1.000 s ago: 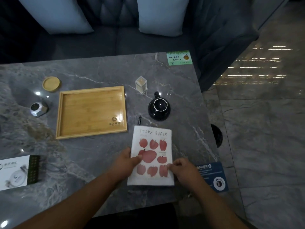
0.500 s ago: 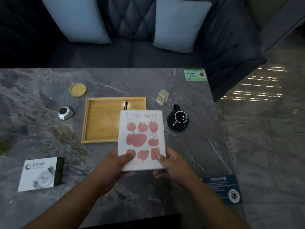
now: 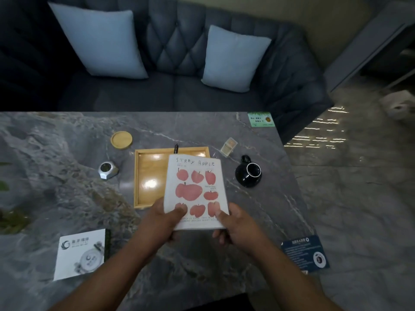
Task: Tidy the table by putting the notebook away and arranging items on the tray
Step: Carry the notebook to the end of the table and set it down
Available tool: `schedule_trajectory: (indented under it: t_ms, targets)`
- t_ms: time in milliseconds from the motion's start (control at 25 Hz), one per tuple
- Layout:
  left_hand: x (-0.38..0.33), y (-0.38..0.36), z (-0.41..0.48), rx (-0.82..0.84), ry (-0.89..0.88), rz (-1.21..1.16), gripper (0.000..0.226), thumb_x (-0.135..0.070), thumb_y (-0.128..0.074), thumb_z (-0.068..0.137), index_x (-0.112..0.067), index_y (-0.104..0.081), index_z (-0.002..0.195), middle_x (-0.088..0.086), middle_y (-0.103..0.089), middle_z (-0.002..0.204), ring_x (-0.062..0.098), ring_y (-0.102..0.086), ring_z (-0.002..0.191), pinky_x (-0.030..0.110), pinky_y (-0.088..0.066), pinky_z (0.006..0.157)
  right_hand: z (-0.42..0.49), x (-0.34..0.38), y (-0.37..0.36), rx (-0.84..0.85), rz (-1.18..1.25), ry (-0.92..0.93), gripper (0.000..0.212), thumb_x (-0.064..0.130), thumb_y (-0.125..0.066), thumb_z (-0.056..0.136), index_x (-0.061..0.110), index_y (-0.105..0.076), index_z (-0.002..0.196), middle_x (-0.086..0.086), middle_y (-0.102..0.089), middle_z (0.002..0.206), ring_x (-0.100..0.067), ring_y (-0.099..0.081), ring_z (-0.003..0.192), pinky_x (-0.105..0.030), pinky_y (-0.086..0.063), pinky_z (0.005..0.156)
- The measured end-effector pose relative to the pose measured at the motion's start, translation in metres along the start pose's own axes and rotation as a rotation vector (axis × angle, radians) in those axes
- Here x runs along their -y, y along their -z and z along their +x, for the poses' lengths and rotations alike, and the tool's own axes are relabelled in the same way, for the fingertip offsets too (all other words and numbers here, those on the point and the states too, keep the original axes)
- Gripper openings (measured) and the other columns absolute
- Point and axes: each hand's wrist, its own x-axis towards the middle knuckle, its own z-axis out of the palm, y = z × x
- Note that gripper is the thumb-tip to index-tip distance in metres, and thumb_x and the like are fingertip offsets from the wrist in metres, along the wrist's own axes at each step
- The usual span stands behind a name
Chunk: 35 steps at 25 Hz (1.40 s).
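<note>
Left hand and right hand pinch the near corners of the apple-print notebook, held above the bamboo tray (pen at its far rim). Keep it level and carry it clear of the black cup, right.

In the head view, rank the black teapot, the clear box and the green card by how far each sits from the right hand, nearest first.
From the right hand, which grips the notebook's lower right corner:
1. Black teapot, on the table just up and right of the hand.
2. Clear box, farther back, beyond the teapot near the tray's far right corner.
3. Green card, at the table's far right edge by the sofa.
</note>
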Motion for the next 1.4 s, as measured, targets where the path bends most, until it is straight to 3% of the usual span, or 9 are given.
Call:
schedule_trajectory:
  t_ms: [280, 440, 560, 680, 800, 960, 1080, 1280, 1400]
  targets:
    - [-0.016, 0.020, -0.026, 0.073, -0.002, -0.117, 0.040, -0.057, -0.070, 0.089, -0.028, -0.066, 0.115, 0.007, -0.076, 0.089, 0.016, -0.060, 0.057, 0.028, -0.049, 0.051, 0.006, 0.021, 0.006, 0.077, 0.079, 0.066, 0.023, 0.033, -0.068, 0.097, 0.012, -0.067, 0.107, -0.009, -0.080, 0.092, -0.023, -0.076, 0.071, -0.032, -0.056, 0.057]
    - [-0.028, 0.020, -0.034, 0.108, 0.027, -0.073, 0.031, -0.050, -0.072, 0.091, -0.028, -0.067, 0.112, 0.001, -0.071, 0.075, 0.013, -0.054, 0.052, 0.026, -0.044, 0.044, 0.029, 0.039, 0.021, 0.072, 0.139, 0.069, 0.014, 0.018, -0.061, 0.101, 0.012, -0.067, 0.112, -0.015, -0.079, 0.103, -0.039, -0.075, 0.096, -0.060, -0.058, 0.087]
    - [-0.035, -0.005, -0.037, -0.032, 0.035, -0.142, 0.039, -0.047, -0.079, 0.085, -0.018, -0.071, 0.109, 0.006, -0.070, 0.080, 0.016, -0.052, 0.054, 0.026, -0.042, 0.045, 0.040, 0.050, 0.034, 0.045, 0.214, 0.084, 0.017, 0.012, -0.059, 0.101, 0.008, -0.064, 0.117, -0.021, -0.077, 0.107, -0.048, -0.071, 0.102, -0.071, -0.050, 0.093]
    - [-0.039, -0.030, -0.040, -0.221, 0.124, -0.531, 0.036, -0.029, -0.084, 0.080, -0.012, -0.073, 0.110, 0.010, -0.066, 0.087, 0.016, -0.053, 0.056, 0.025, -0.045, 0.046, 0.045, 0.057, 0.039, 0.074, 0.330, 0.104, 0.020, 0.009, -0.059, 0.101, 0.008, -0.060, 0.121, -0.020, -0.075, 0.114, -0.041, -0.073, 0.100, -0.060, -0.060, 0.085]
    - [-0.038, -0.047, -0.044, -0.201, 0.105, -0.705, 0.036, -0.019, -0.073, 0.084, -0.014, -0.070, 0.120, 0.011, -0.077, 0.112, 0.024, -0.074, 0.082, 0.032, -0.060, 0.058, 0.047, 0.059, 0.026, 0.165, 0.409, 0.124, 0.024, 0.005, -0.059, 0.100, 0.013, -0.059, 0.123, -0.016, -0.076, 0.114, -0.040, -0.074, 0.101, -0.057, -0.061, 0.082]
    - [-0.040, -0.055, -0.048, -0.199, 0.077, -0.687, 0.039, -0.018, -0.074, 0.085, -0.016, -0.069, 0.124, 0.011, -0.076, 0.122, 0.028, -0.074, 0.107, 0.051, -0.063, 0.085, 0.051, 0.061, 0.032, 0.175, 0.134, 0.119, 0.020, 0.016, -0.066, 0.096, 0.019, -0.068, 0.116, -0.011, -0.079, 0.105, -0.038, -0.076, 0.092, -0.060, -0.060, 0.085]
    - [-0.029, -0.017, -0.056, -0.182, 0.051, -0.576, 0.035, -0.021, -0.074, 0.091, -0.026, -0.068, 0.125, 0.009, -0.074, 0.125, 0.035, -0.067, 0.119, 0.066, -0.047, 0.103, 0.054, 0.070, 0.033, 0.138, 0.034, 0.121, 0.014, 0.022, -0.065, 0.099, 0.017, -0.070, 0.110, -0.009, -0.079, 0.089, -0.035, -0.076, 0.072, -0.049, -0.062, 0.069]
    - [0.004, 0.068, -0.068, -0.208, 0.028, -0.493, 0.036, -0.025, -0.071, 0.092, -0.022, -0.065, 0.127, 0.009, -0.077, 0.119, 0.038, -0.071, 0.112, 0.052, -0.056, 0.082, 0.049, 0.090, -0.029, 0.155, 0.026, 0.062, 0.010, 0.012, -0.064, 0.099, 0.007, -0.065, 0.108, -0.015, -0.075, 0.080, -0.029, -0.068, 0.060, -0.040, -0.058, 0.057]
    - [0.029, 0.121, -0.088, -0.487, 0.019, -0.359, 0.024, -0.026, -0.068, 0.095, -0.018, -0.066, 0.117, 0.005, -0.081, 0.102, 0.029, -0.078, 0.089, 0.042, -0.059, 0.062, 0.040, 0.092, -0.092, 0.265, -0.118, 0.043, 0.007, 0.006, -0.065, 0.097, 0.003, -0.060, 0.102, -0.018, -0.073, 0.079, -0.024, -0.066, 0.053, -0.036, -0.055, 0.051]
